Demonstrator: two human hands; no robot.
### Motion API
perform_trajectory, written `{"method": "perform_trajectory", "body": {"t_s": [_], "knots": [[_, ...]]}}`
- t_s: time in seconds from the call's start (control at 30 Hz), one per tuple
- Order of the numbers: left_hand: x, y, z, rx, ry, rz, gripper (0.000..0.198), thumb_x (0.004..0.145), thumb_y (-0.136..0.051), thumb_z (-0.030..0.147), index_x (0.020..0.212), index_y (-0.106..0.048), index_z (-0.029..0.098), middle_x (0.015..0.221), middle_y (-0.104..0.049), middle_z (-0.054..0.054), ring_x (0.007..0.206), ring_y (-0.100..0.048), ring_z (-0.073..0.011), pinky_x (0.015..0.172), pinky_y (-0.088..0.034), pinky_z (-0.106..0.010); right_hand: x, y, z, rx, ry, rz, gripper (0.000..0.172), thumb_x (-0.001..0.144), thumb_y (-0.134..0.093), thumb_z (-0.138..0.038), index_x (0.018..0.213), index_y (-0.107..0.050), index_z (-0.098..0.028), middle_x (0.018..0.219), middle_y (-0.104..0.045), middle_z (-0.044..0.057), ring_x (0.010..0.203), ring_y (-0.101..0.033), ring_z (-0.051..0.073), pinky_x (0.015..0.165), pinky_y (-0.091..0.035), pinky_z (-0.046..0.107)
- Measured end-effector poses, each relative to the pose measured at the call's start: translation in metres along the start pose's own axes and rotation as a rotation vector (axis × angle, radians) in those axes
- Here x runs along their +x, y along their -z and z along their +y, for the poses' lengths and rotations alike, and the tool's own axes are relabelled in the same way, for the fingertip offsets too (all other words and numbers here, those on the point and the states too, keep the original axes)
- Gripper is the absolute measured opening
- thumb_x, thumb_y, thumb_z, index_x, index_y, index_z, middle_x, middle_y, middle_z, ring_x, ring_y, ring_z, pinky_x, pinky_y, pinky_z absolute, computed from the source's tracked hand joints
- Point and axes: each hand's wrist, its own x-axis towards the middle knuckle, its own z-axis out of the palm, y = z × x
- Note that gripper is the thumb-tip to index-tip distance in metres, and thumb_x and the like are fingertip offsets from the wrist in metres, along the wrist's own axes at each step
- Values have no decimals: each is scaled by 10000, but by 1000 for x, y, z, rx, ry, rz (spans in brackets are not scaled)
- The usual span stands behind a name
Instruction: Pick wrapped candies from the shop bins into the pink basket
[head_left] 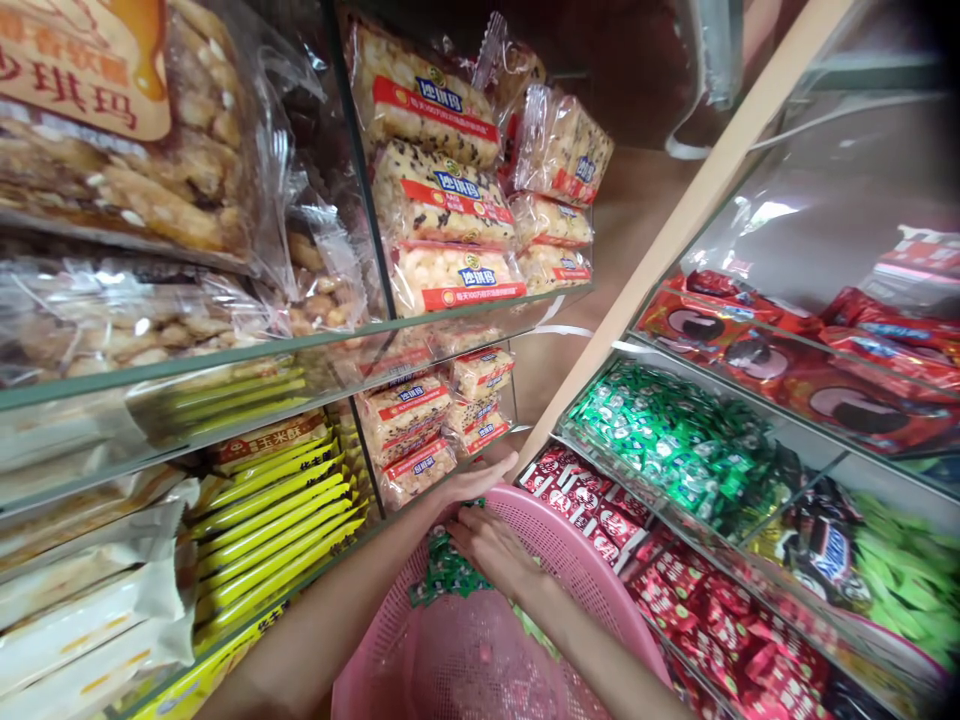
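Observation:
A pink perforated plastic basket [622, 610] stands low in front of me, with green-wrapped candies [450, 570] lying against its far left inside. My right hand [491, 545] reaches into it, fingers curled down over these candies; its fingertips are partly hidden among the wrappers. At the far rim is my left hand [476, 480], stretched out flat just above the candies, with fingers pointing right. Some lighter green wrappers [536, 630] show beneath my right wrist.
Glass shelves on the left carry packaged sachima bars [450, 190] and yellow packets [277, 530]. A wooden post [645, 250] rises behind the basket. On the right, glass bins hold green candies [667, 430], red packets [720, 620] and dark Snickers packets [825, 545].

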Motion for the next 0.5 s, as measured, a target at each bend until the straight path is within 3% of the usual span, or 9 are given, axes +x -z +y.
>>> {"method": "perform_trajectory", "body": {"t_s": [0.13, 0.3, 0.5], "knots": [[-2, 1, 0, 42, -14, 29, 820, 735, -227, 786, 934, -707, 151, 1161, -618, -120, 1182, -465, -331, 1039, -268, -400, -1, 0, 0, 8, 4, -2, 172, 905, -440, -233, 917, -607, -196, 867, -607, 45, 823, -559, 184, 736, -432, 298], [-5, 1, -2, -33, -22, 39, 815, 745, -222, 776, 1031, -680, 166, 1190, -604, -105, 1199, -444, -333, 1042, -254, -411, -4, 5, -1, 46, 0, -11, 200, 887, -485, -284, 1032, -585, -190, 950, -613, 50, 895, -557, 194, 795, -438, 314], [-4, 1, 0, -27, -34, -9, 852, 736, -189, 794, 963, -690, 143, 1108, -640, -115, 1106, -519, -317, 985, -328, -388, -1, 6, -2, 5, -5, -42, 167, 887, -486, -285, 933, -612, -185, 900, -618, 49, 853, -567, 192, 754, -442, 304]]}}
